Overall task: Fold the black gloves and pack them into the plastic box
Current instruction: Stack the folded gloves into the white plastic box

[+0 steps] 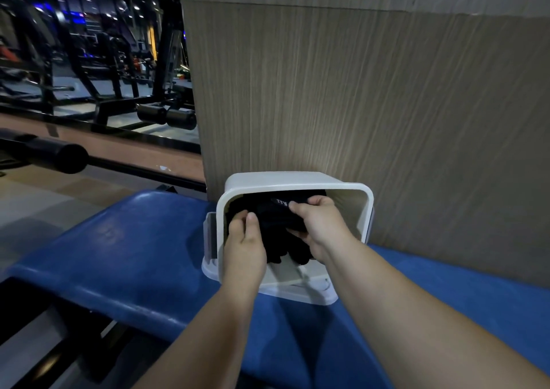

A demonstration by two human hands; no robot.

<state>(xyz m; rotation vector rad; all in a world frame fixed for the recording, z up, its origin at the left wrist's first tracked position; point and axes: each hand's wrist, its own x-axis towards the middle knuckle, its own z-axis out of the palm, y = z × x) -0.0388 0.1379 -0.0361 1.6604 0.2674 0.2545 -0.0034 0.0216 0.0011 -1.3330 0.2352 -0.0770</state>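
Note:
A white plastic box [354,188] lies tipped toward me on a blue padded bench, its opening facing the camera. Inside its mouth sit the black gloves [275,225], bunched together, with a small label showing on top and their fingers hanging down toward the box's lower wall. My left hand [245,244] grips the gloves at their left side, thumb on top. My right hand [320,225] holds them from the right, fingers curled over the upper edge near the label. Both hands reach into the box opening.
The blue bench [134,240] runs left and right under the box. A wood-grain panel [387,106] stands directly behind the box. Black gym machines [119,76] and a padded bar [53,153] fill the dim left background.

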